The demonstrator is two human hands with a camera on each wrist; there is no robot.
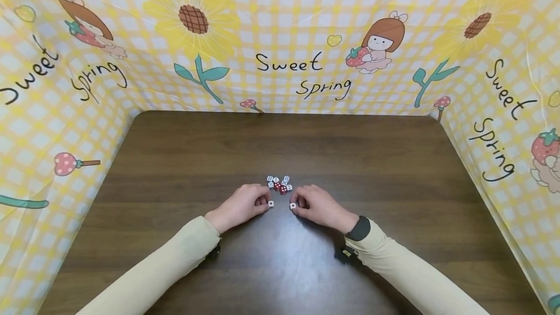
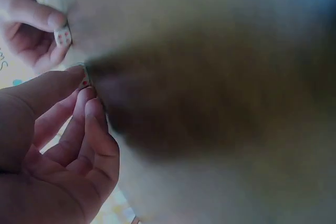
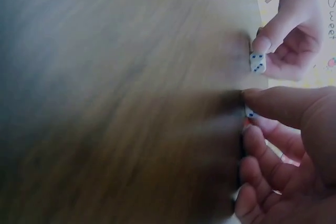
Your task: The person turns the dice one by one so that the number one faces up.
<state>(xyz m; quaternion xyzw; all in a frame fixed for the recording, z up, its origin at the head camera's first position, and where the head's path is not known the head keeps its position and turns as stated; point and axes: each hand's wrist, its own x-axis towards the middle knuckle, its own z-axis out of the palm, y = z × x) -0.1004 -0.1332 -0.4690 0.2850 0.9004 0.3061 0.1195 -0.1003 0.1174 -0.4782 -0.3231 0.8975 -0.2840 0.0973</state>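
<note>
Between thumb and finger, my left hand (image 1: 242, 205) pinches a white die (image 1: 271, 203) at the table surface. A short gap to the right, my right hand (image 1: 321, 206) pinches another white die (image 1: 293, 206) the same way. Both dice show a single dot upward in the head view. Just beyond the fingertips lies a small cluster of several white dice (image 1: 270, 179) and two red dice (image 1: 277, 186). In the left wrist view, the left hand's die (image 2: 84, 81) is mostly covered by the thumb. The right wrist view shows the right hand's die (image 3: 250, 112) partly hidden too.
A dark brown wooden table (image 1: 197, 149) lies beneath the hands. Yellow checked cloth (image 1: 280, 28) with printed flowers and lettering stands along its back and both sides. A dark band (image 1: 359, 229) circles the right wrist.
</note>
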